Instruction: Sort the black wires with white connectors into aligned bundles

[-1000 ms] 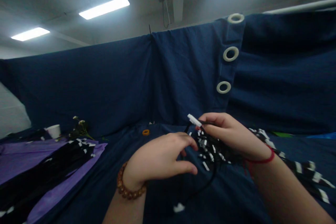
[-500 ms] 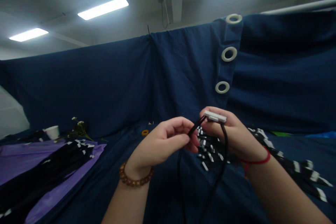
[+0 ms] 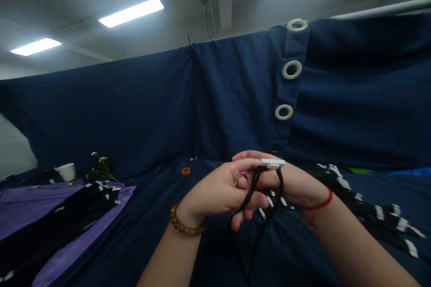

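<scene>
Black cords [image 3: 255, 184] hang from a small white rectangular piece [image 3: 272, 163] in front of my body. My left hand [image 3: 224, 190], with a brown bead bracelet [image 3: 185, 224] at its wrist, is closed on the cords just below the white piece. My right hand [image 3: 291, 181], wearing a red string bracelet [image 3: 321, 202], is behind the white piece, its fingers reaching behind my left hand; its grip is partly hidden. The cords run down between the forearms. Behind the hands, black strands with white tags [image 3: 283, 202] lie on the dark blue cloth [image 3: 148, 215].
On the left, black tagged cords [image 3: 74, 210] lie on purple cloth [image 3: 63, 260], near a white cup [image 3: 66, 171] and small white flowers [image 3: 103, 166]. More tagged black cords [image 3: 367, 206] lie right. An orange ring [image 3: 186, 171] lies further back, before a blue curtain [image 3: 134, 112].
My left hand has moved right and slightly down, meeting my right hand. The white piece has dropped a little and turned, and the right fingers now extend behind the left hand.
</scene>
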